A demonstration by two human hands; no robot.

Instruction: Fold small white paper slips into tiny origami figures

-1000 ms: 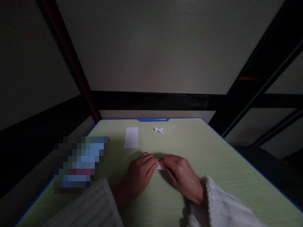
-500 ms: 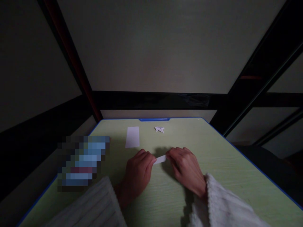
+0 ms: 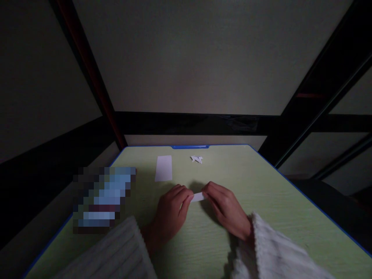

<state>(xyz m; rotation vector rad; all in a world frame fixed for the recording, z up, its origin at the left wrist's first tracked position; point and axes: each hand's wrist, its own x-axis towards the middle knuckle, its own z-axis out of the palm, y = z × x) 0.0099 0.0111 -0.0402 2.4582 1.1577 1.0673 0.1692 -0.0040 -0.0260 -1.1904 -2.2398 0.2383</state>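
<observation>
A narrow white strip of folded paper (image 3: 198,197) stretches between my two hands, just over the table. My left hand (image 3: 173,207) pinches its left end between thumb and fingers. The right end is gripped by my right hand (image 3: 225,205), fingers bent and pressed together. Both ends of the strip are hidden under the fingertips. Beyond my hands lies a small folded paper figure (image 3: 197,159) with pointed limbs. A flat white paper sheet (image 3: 163,168) rests to the left of that figure.
The pale green table (image 3: 279,217) has a blue edge and a blue handle-like piece (image 3: 190,147) at its far side. A blurred-out rectangular object (image 3: 106,199) lies at the left. Behind the table stand panels (image 3: 197,58) with dark frames.
My hands have drawn slightly closer together, so less of the strip shows between them. The strip lies a little more level. The sheet and the figure stay put.
</observation>
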